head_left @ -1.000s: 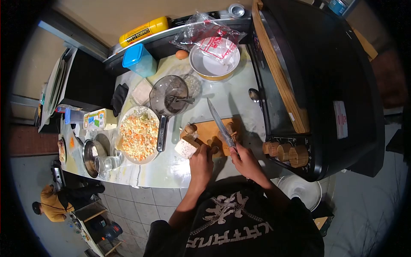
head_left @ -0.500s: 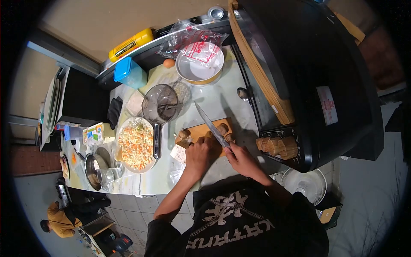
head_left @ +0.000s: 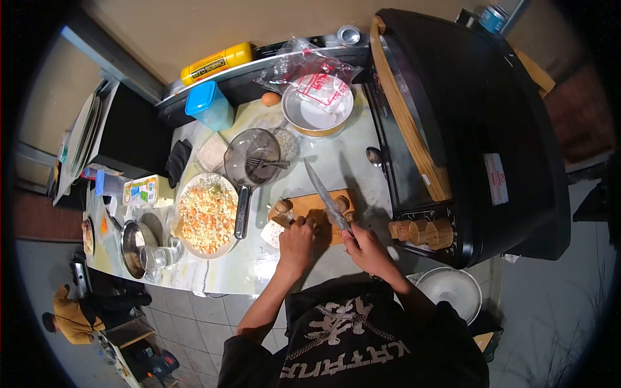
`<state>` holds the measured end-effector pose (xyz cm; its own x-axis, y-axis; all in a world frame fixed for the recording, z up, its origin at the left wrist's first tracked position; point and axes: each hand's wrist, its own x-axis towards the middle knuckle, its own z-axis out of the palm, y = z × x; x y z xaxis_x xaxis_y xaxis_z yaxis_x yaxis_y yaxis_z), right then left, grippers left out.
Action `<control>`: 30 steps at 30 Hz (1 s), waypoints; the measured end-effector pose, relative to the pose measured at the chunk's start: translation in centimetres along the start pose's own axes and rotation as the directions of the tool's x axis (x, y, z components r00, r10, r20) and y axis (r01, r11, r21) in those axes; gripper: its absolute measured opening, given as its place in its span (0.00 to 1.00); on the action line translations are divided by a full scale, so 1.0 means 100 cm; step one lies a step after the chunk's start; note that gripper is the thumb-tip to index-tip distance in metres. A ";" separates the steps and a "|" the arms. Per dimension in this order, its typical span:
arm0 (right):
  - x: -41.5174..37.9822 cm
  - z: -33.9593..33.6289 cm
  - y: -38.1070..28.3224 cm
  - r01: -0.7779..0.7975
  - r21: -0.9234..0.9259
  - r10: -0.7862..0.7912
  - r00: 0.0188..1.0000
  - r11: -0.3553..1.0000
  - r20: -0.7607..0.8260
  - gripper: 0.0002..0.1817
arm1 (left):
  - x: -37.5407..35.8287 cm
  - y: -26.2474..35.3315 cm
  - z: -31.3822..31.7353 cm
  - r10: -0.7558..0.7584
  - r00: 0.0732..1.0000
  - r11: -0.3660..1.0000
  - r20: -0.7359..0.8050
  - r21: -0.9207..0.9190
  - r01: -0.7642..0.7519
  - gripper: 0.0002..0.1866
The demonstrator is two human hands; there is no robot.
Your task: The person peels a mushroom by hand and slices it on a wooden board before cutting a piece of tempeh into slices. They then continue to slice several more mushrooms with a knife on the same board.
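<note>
My right hand (head_left: 370, 251) is closed around the handle of a long kitchen knife (head_left: 323, 193), its blade pointing away over a small wooden cutting board (head_left: 317, 202). On the board's left part, my left hand (head_left: 296, 249) has its fingers curled together; whatever is between them is hidden. A brown mushroom (head_left: 283, 205) lies just beyond those fingers. Another brown piece, which looks like a mushroom (head_left: 341, 204), sits at the right end of the board, beside the blade. A white pack (head_left: 271, 234) lies partly under the board's left edge, close to my left wrist.
Left of the board are a glass saucepan (head_left: 251, 155) with a fork in it and a plate (head_left: 228, 249) of chopped food. A white bowl (head_left: 297, 123) with a plastic bag stands behind. The black oven (head_left: 466, 129) bounds the right. Another person (head_left: 77, 315) is far left.
My left hand has drawn back leftward, away from the knife blade. The right hand keeps the knife over the board. The whole view has shifted slightly.
</note>
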<state>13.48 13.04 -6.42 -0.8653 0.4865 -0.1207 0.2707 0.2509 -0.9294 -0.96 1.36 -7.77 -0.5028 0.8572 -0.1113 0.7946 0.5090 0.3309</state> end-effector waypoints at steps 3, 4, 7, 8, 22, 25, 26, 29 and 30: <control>-0.001 0.002 0.000 -0.043 -0.019 0.044 0.999 0.999 0.016 0.09 | -0.008 -0.004 -0.005 -0.001 0.997 0.992 -0.073 -0.129 -0.008 0.14; 0.000 0.005 0.005 -0.008 -0.026 0.008 1.000 1.000 -0.020 0.08 | -0.010 -0.006 -0.009 0.005 0.991 0.972 -0.137 -0.233 -0.037 0.14; -0.001 0.012 0.010 0.064 -0.036 -0.066 0.996 0.997 -0.062 0.07 | -0.020 -0.011 -0.032 -0.096 0.995 0.656 -0.027 -0.754 0.043 0.16; -0.001 0.015 0.008 0.099 -0.029 -0.101 0.992 0.995 -0.073 0.08 | -0.027 -0.018 -0.037 -0.113 0.986 0.530 0.121 -0.832 0.163 0.18; -0.003 0.038 -0.083 0.079 0.254 -0.125 0.977 0.964 0.171 0.09 | -0.062 0.001 -0.053 -0.385 0.908 -0.251 -0.167 -0.927 -0.277 0.13; -0.001 0.038 -0.100 0.106 0.230 -0.149 0.973 0.967 0.178 0.10 | -0.062 0.008 -0.057 -0.365 0.909 -0.352 -0.199 -0.875 -0.333 0.13; 0.000 0.038 -0.105 0.111 0.210 -0.150 0.972 0.971 0.183 0.11 | -0.062 0.009 -0.057 -0.354 0.912 -0.374 -0.210 -0.862 -0.343 0.13; 0.000 0.040 -0.110 0.157 0.188 -0.191 0.965 0.970 0.180 0.09 | -0.064 0.007 -0.058 -0.335 0.910 -0.417 -0.242 -0.828 -0.374 0.12; 0.000 0.040 -0.109 0.156 0.182 -0.190 0.964 0.971 0.187 0.09 | -0.064 0.007 -0.058 -0.319 0.911 -0.436 -0.263 -0.813 -0.387 0.11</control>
<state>8.86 6.92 2.31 -0.9642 0.2651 -0.0048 0.0509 0.1673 -0.9846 0.81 -4.21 -1.42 -0.8006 0.5979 0.0393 -0.4282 -0.6168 0.6605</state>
